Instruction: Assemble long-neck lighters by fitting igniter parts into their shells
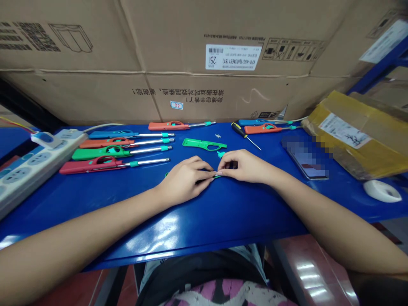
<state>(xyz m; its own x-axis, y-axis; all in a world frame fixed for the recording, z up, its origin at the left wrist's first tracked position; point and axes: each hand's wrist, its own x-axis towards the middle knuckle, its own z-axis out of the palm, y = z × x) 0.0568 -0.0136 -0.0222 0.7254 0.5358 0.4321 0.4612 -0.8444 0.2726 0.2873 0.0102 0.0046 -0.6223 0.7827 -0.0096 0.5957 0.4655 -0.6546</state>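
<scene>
In the head view, my left hand (188,178) is closed over a green lighter casing (218,175), mostly hidden beneath it; a bit of green shows on each side of the hand. My right hand (244,167) pinches at the right end of that casing, fingertips meeting those of the left. Whatever small part lies between the right fingertips is hidden. Just beyond the hands lies another green casing half (194,143) with a trigger loop. A small teal piece (220,154) sits by the right fingers, and tiny metal bits (218,136) lie farther back.
Several long-necked lighters (95,165) lie at the left, beside a power strip (38,159). An orange lighter (168,126), a screwdriver (244,132) and two more lighters (259,128) lie at the back. A phone (306,161), tape roll (382,191) and yellow-taped box (360,131) are right.
</scene>
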